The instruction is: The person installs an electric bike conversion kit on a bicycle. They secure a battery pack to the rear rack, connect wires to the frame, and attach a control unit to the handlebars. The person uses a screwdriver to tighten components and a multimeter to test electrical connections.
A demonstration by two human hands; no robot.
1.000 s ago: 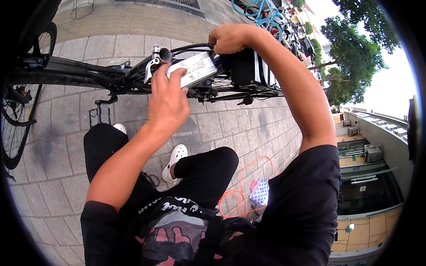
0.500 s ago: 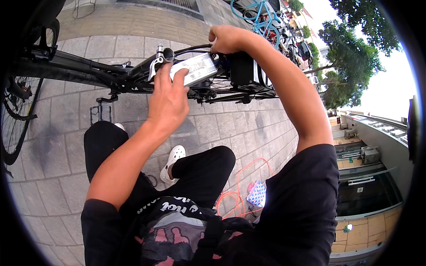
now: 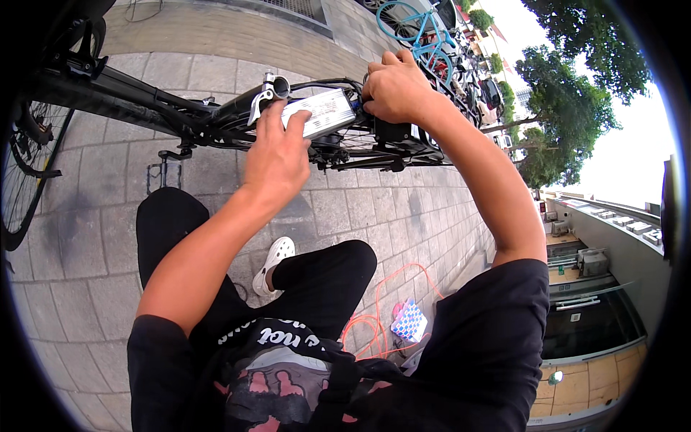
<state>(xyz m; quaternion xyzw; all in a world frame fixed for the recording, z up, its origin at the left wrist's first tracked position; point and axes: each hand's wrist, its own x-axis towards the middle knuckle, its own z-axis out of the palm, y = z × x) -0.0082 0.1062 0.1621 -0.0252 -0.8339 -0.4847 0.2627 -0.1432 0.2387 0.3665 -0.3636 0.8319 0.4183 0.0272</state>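
A black bicycle (image 3: 133, 90) lies across the upper left and middle of the view. Against it, behind the open seat tube (image 3: 279, 87), rests a silver finned metal box (image 3: 327, 111) with a pale label. My left hand (image 3: 277, 155) grips this box at its near left end, thumb on top, fingertips beside the silver seat clamp (image 3: 262, 101). Just past the box's right end, my right hand (image 3: 397, 88) is closed with curled fingers, above a black box (image 3: 396, 135) on the bicycle's rear part. What those fingers hold is hidden. Blue wiring (image 3: 355, 105) shows between the two boxes.
A pedal (image 3: 162, 175) sticks out toward my knee. On the paving (image 3: 353, 209) at lower right lie an orange hose (image 3: 380, 302) and a blue-and-white checked packet (image 3: 409, 322). A light-blue bicycle (image 3: 425, 32) stands among parked vehicles at the back.
My right hand has moved slightly right and down, its fingers now curled more tightly over the gap by the black box. My left hand stays on the silver box.
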